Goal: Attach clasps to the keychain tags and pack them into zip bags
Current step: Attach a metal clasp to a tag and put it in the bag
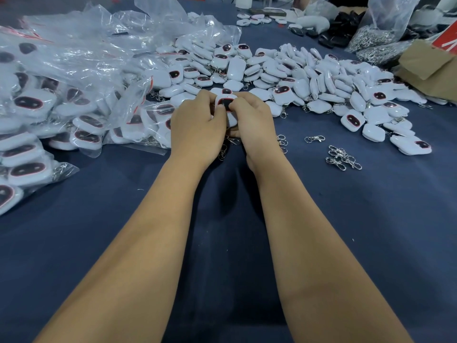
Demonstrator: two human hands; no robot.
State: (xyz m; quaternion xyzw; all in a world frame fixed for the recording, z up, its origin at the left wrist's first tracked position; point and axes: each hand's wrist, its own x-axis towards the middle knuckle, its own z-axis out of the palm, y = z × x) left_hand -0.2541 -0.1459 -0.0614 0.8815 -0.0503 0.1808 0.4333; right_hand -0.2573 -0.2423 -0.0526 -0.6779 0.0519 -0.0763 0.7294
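A white keychain tag [224, 103] with a dark, red-rimmed face sits between both hands at the table's middle. My left hand [197, 129] pinches its left side, and my right hand [252, 120] pinches its right side. Beneath the hands a metal clasp [223, 151] lies on the cloth, partly hidden. Behind them spreads a large heap of loose white tags [309, 80]. Loose clasps [342, 158] lie to the right. Clear zip bags [49, 107] filled with tags are stacked on the left.
A dark blue cloth [222, 243] covers the table. At the back right stand a clear bag of metal clasps [376, 38], brown cardboard [425, 63] and dark items [336, 28]. Empty plastic bags [148, 26] pile up at the back left.
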